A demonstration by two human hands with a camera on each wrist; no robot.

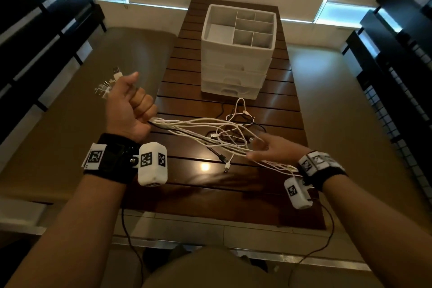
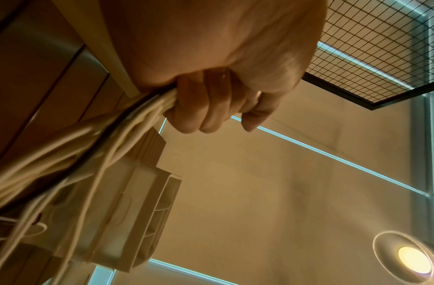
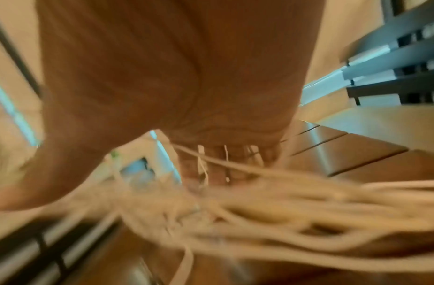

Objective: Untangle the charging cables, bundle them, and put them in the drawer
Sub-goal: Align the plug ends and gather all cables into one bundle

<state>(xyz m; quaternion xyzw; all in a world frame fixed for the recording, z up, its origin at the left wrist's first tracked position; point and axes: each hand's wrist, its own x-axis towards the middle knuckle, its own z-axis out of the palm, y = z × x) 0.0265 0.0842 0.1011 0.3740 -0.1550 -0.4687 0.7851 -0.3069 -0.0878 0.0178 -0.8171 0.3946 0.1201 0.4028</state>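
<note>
- Your left hand (image 1: 131, 105) is a closed fist, grip wrapped tight round a bunch of white cables (image 1: 194, 128), raised off the surface (image 1: 275, 110) at its left edge.
- USB plugs (image 1: 109, 82) stick out past the fist; count unclear, they blur together.
- Left wrist view: fingers (image 2: 211, 108) curl round the strands (image 2: 128, 123); the thumb is hidden.
- Your right hand (image 1: 273, 149) is low over the surface, fingers spread and fairly straight, cables running across the palm and over the wrist. Motion blur; can't tell if any finger pinches a strand.
- Right wrist view is smeared: palm (image 3: 186, 77), pale strands (image 3: 271, 208), nothing sharper.
- The rest of the cables loop on the surface between your hands and the organiser (image 1: 236, 54), some black cables (image 1: 222, 110) mixed in; how far tangled is hard to read.
- Organiser sits at the far end, drawers (image 1: 233, 77) closed, top tray divided into compartments.
</note>
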